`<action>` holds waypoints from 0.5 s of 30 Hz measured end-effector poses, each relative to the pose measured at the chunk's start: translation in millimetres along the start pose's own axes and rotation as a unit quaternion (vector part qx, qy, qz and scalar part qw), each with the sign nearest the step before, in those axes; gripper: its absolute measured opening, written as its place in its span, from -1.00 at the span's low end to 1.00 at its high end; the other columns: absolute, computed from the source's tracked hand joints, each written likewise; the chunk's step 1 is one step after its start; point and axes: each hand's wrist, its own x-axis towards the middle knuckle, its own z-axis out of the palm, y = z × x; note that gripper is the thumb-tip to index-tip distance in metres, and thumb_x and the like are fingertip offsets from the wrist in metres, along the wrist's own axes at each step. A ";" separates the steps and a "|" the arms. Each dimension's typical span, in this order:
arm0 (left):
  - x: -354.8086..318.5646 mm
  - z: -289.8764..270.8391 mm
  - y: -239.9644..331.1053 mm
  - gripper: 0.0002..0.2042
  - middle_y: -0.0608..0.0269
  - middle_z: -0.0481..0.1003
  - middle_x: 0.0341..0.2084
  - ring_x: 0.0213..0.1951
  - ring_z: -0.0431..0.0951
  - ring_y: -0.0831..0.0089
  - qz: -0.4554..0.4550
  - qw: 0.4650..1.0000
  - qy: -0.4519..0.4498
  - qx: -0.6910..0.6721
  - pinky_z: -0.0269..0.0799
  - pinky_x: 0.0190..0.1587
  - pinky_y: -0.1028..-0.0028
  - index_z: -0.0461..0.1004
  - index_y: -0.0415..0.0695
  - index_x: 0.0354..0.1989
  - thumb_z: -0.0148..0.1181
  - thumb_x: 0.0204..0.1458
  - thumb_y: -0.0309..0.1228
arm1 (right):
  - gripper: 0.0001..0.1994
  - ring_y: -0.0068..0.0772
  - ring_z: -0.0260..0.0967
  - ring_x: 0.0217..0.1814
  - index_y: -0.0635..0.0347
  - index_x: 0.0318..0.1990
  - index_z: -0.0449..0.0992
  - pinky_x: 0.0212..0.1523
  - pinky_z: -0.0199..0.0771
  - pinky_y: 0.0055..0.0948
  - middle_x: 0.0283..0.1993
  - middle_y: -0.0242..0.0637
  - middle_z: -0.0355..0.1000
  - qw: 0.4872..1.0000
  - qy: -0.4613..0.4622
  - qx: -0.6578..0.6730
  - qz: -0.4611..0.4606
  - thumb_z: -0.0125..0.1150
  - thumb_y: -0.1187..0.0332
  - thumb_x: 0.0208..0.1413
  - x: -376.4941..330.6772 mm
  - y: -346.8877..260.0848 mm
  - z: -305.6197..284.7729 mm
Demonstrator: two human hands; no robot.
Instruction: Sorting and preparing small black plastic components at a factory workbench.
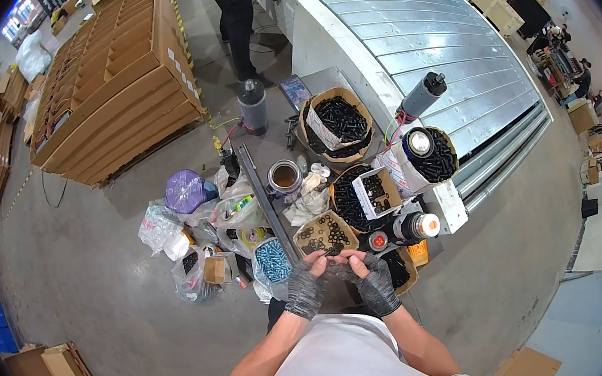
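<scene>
Left hand (309,276) and right hand (367,271), in fingerless grey knit gloves (378,289), hover by a tan cardboard box (308,228) of dark rings (333,238); cannot tell if either grip holds anything.

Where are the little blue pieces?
In the head view, the blue pieces sit left of centre, just left of the dark metal bar, near the left hand.

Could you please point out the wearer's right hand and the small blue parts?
Right hand (375,281): head view, on the gloved back.
Small blue parts (272,260): head view, middle of the pile.
</scene>
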 end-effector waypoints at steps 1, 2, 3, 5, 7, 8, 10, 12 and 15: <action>0.5 -0.4 0.0 -0.75 0.14 0.55 -0.27 -0.20 0.54 0.37 -0.002 1.000 0.000 0.000 0.44 -0.06 0.46 0.44 -0.22 -0.04 0.20 0.11 -0.48 | -0.68 -0.37 0.46 0.00 0.35 0.03 0.44 0.08 0.40 -0.43 -0.08 -0.12 0.53 0.994 0.010 0.094 0.047 0.03 0.27 0.28 0.1 -0.8 -0.3; -0.5 2.1 2.6 -0.75 0.12 0.55 -0.27 -0.20 0.54 0.35 0.010 1.000 -0.002 0.005 0.44 -0.06 0.45 0.44 -0.23 -0.05 0.20 0.11 -0.48 | -0.68 -0.37 0.46 0.00 0.35 0.03 0.44 0.08 0.40 -0.43 -0.08 -0.12 0.53 0.994 0.011 0.096 0.047 0.03 0.27 0.28 0.8 -0.7 -3.1; -1.0 3.9 4.6 -0.76 0.09 0.56 -0.27 -0.19 0.55 0.34 0.022 1.000 -0.003 0.009 0.45 -0.06 0.45 0.44 -0.24 -0.05 0.19 0.11 -0.48 | -0.68 -0.35 0.45 -0.01 0.34 0.04 0.41 0.08 0.41 -0.41 -0.08 -0.11 0.52 0.995 0.001 0.090 0.051 0.01 0.27 0.29 1.9 -0.6 -8.0; -0.8 4.5 6.2 -0.76 0.08 0.56 -0.27 -0.20 0.55 0.33 0.022 1.000 -0.011 0.009 0.45 -0.05 0.44 0.44 -0.24 -0.05 0.19 0.11 -0.48 | -0.68 -0.33 0.45 -0.01 0.34 0.05 0.39 0.08 0.42 -0.40 -0.07 -0.09 0.51 0.995 -0.008 0.086 0.055 -0.01 0.28 0.30 3.0 -4.3 -11.4; -0.5 4.1 8.5 -0.76 0.08 0.56 -0.28 -0.20 0.55 0.33 0.022 1.000 -0.020 0.009 0.45 -0.05 0.44 0.44 -0.23 -0.05 0.19 0.11 -0.49 | -0.73 -0.29 0.43 0.04 0.32 -0.01 0.39 0.12 0.40 -0.35 -0.03 -0.06 0.48 0.992 -0.022 0.105 0.070 -0.02 0.31 0.29 3.6 -14.8 -10.0; -1.4 5.9 10.3 -0.76 0.08 0.56 -0.28 -0.21 0.55 0.34 0.027 0.999 -0.020 0.019 0.45 -0.06 0.44 0.44 -0.23 -0.05 0.19 0.11 -0.48 | -0.73 -0.29 0.43 0.04 0.32 -0.01 0.39 0.12 0.40 -0.35 -0.03 -0.06 0.48 0.992 -0.019 0.106 0.068 -0.02 0.31 0.29 3.8 -19.4 -10.5; -5.8 7.8 15.0 -0.77 0.09 0.56 -0.29 -0.21 0.55 0.36 0.037 0.997 -0.008 0.071 0.46 -0.07 0.43 0.45 -0.21 -0.06 0.21 0.11 -0.46 | -0.79 -0.21 0.40 0.10 0.29 -0.07 0.38 0.17 0.36 -0.28 0.05 0.00 0.43 0.955 -0.033 0.274 0.109 -0.01 0.34 0.27 4.2 -25.5 -11.7; -7.4 5.1 15.8 -0.77 0.10 0.56 -0.30 -0.22 0.55 0.36 0.038 0.996 -0.024 0.081 0.46 -0.08 0.43 0.46 -0.22 -0.07 0.21 0.11 -0.46 | -0.81 -0.16 0.42 0.08 0.26 -0.08 0.37 0.15 0.40 -0.27 0.05 0.03 0.42 0.944 -0.030 0.308 0.115 0.00 0.35 0.25 8.3 -19.0 -16.7; -12.5 9.3 19.0 -0.79 0.13 0.57 -0.31 -0.23 0.56 0.38 0.039 0.994 -0.040 0.090 0.46 -0.09 0.46 0.48 -0.23 -0.10 0.21 0.11 -0.43 | -0.82 -0.10 0.42 0.08 0.23 -0.08 0.36 0.16 0.42 -0.24 0.09 0.08 0.38 0.935 -0.025 0.335 0.118 0.01 0.37 0.24 9.6 -18.3 -16.9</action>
